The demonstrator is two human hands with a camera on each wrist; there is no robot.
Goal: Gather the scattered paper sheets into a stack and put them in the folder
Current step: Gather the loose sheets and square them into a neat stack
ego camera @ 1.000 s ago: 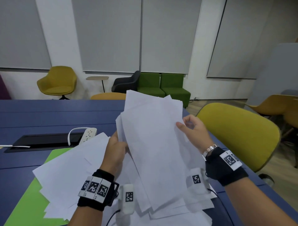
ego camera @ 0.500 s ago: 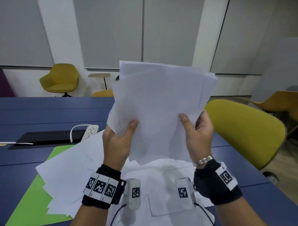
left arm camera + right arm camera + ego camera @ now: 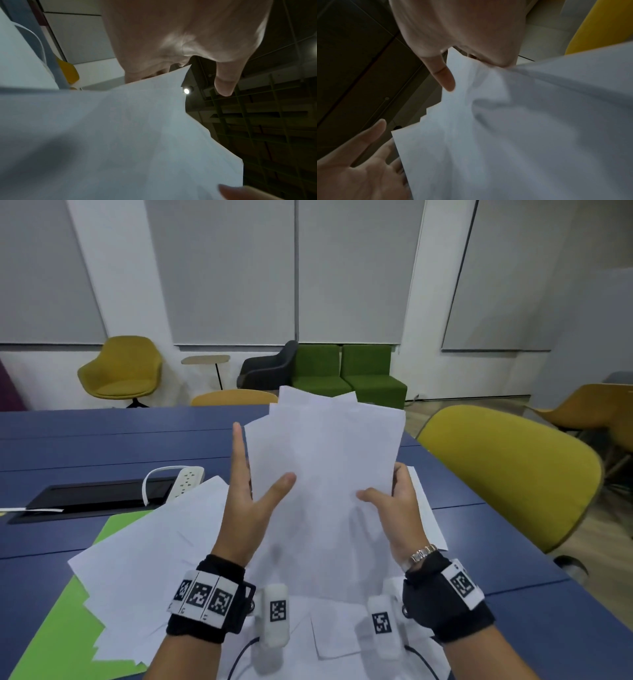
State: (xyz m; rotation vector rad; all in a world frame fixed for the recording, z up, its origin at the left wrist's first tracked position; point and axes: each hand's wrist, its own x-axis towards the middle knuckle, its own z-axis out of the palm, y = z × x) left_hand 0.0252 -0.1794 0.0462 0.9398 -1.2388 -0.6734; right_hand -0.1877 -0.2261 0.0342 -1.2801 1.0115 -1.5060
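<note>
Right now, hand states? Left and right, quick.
Left hand: open, straight fingers along the left edge of the sheets.
Right hand: grips the sheets' right edge.

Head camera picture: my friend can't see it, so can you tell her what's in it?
Two hands hold a bunch of white paper sheets upright over a blue table. The right hand pinches one edge; the left hand is open against the other. More sheets cover a green folder.
</note>
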